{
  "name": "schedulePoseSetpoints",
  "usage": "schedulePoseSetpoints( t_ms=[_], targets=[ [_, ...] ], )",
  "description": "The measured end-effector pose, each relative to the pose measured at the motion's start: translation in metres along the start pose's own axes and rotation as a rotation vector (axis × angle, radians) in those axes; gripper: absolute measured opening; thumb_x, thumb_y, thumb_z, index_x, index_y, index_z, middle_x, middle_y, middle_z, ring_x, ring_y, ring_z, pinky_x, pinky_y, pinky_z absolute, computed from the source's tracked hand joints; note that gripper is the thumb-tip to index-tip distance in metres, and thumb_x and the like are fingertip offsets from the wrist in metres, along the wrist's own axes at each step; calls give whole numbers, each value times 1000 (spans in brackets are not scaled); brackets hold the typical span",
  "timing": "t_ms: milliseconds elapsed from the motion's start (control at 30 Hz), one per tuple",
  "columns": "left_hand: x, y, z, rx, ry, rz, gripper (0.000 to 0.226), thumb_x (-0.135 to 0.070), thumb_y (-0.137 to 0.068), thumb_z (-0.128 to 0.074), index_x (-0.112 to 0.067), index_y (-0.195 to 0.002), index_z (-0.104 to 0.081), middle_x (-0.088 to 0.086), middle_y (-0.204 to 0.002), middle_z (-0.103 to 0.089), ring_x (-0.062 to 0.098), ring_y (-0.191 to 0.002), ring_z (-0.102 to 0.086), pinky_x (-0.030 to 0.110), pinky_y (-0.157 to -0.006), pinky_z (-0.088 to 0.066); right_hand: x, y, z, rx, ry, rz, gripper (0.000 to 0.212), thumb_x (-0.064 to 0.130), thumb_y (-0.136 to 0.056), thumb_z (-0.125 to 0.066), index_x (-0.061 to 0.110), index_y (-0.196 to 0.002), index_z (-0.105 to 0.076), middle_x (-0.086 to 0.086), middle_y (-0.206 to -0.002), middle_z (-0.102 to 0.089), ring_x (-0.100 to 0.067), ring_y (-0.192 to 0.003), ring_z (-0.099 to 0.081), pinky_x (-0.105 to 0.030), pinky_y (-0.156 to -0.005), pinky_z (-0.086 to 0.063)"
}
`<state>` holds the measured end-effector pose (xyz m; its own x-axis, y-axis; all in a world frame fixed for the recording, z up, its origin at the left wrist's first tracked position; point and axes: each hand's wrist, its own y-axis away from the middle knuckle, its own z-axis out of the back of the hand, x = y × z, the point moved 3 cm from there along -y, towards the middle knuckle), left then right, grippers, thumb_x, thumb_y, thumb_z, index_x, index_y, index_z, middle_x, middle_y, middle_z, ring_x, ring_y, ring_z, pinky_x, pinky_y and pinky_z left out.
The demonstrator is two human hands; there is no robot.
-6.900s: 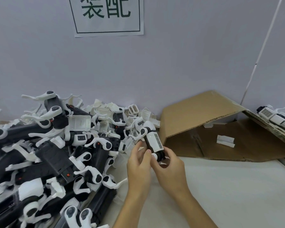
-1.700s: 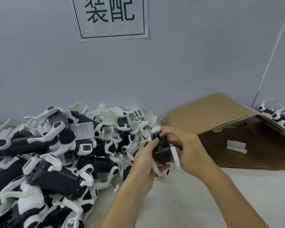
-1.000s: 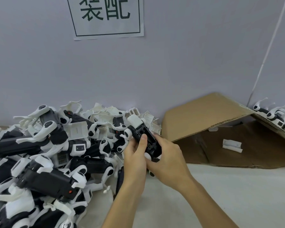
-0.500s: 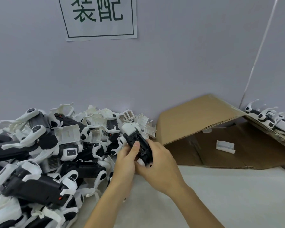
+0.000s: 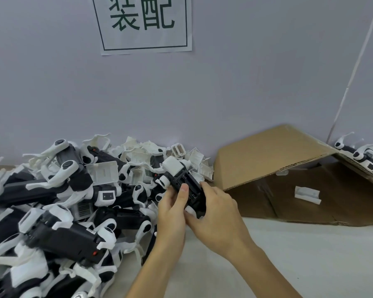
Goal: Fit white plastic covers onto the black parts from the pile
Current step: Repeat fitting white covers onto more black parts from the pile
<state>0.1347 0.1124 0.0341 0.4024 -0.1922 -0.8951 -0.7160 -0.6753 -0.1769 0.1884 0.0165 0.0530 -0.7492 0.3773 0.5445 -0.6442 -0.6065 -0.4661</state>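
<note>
The pile (image 5: 58, 203) crowds our left. Above its right edge we hold one black part (image 5: 186, 189), its compartment uncovered. Left hand (image 5: 172, 214) clasps it, thumb across; right hand (image 5: 215, 214) curls underneath. Risks: part slipping into the clutter; a loose white cover (image 5: 105, 173) seated skewed.

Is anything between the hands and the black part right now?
No. Both the left hand and right hand already hold the black part directly, raised in front of the pile; nothing visible lies between.
</note>
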Motion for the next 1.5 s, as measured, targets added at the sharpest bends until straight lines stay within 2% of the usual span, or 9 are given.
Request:
schedulePoseSetpoints(
  t_ms=[200,267,433,567,633,800,1033,1300,1500],
  targets=[
    [1,0,2,18,-33,-18,31,-39,-88,-68,-20,-113,-70,6,-116,-73,23,-118,-65,51,-110,-43,-2,1,0,-30,-26,40,48,57,-80,-63,37,-123,-53,18,-103,-60,-5,-93,-58,-14,-80,-44],
    [3,0,3,-9,-46,-31,29,-31,-89,-62,-17,-113,-68,5,-112,-75,24,-115,-66,49,-107,-46,-5,0,-1,76,-61,11,55,51,-82,-68,37,-131,-48,19,-114,-56,-6,-103,-56,-28,-91,-49],
    [-1,0,0,41,-173,-139,24,-4,-100,-51,-20,-110,-65,-9,-104,-76,7,-103,-70,17,-82,-53,-8,-5,15,185,-242,6,68,14,-81,-57,29,-145,-39,15,-135,-50,-4,-123,-50,-40,-110,-39],
    [4,6,-6,150,-362,-218,34,12,-97,-48,-17,-105,-64,-6,-89,-76,8,-84,-71,23,-71,-54,-1,-8,29,24,-533,-6,60,30,-80,-66,38,-135,-45,23,-122,-62,6,-111,-59,-10,-92,-45],
    [7,9,-8,187,-448,-288,38,12,-94,-44,-16,-106,-66,-4,-87,-75,10,-79,-70,29,-67,-53,2,-7,26,-56,-601,-78,71,44,-72,-79,34,-135,-50,19,-112,-66,2,-104,-65,-14,-86,-53],
    [4,9,-10,229,-529,-399,45,12,-92,-44,-19,-118,-65,-2,-102,-74,21,-96,-70,40,-81,-59,7,-4,28,-338,-478,-71,39,41,-68,-86,37,-98,-62,15,-74,-69,-4,-69,-67,-11,-59,-51],
    [4,12,-14,243,-540,-447,49,18,-93,-41,-17,-115,-67,1,-100,-74,17,-94,-71,34,-78,-59,6,-4,30,-375,-408,-36,44,48,-66,-80,28,-103,-66,16,-77,-69,-4,-71,-67,-15,-64,-54],
    [-3,18,-20,281,-470,-511,61,14,-85,-46,-28,-125,-65,-9,-113,-73,13,-111,-68,25,-89,-55,7,-7,20,-173,-370,-68,88,65,-67,-72,32,-143,-40,14,-122,-57,-3,-113,-55,-19,-96,-47],
    [3,17,-16,210,-593,-493,33,-2,-80,-47,-25,-95,-66,-9,-79,-70,10,-70,-65,27,-57,-52,4,-5,22,-360,-484,-106,65,52,-66,-81,30,-124,-60,22,-87,-68,8,-87,-65,-2,-70,-47]
  ],
)
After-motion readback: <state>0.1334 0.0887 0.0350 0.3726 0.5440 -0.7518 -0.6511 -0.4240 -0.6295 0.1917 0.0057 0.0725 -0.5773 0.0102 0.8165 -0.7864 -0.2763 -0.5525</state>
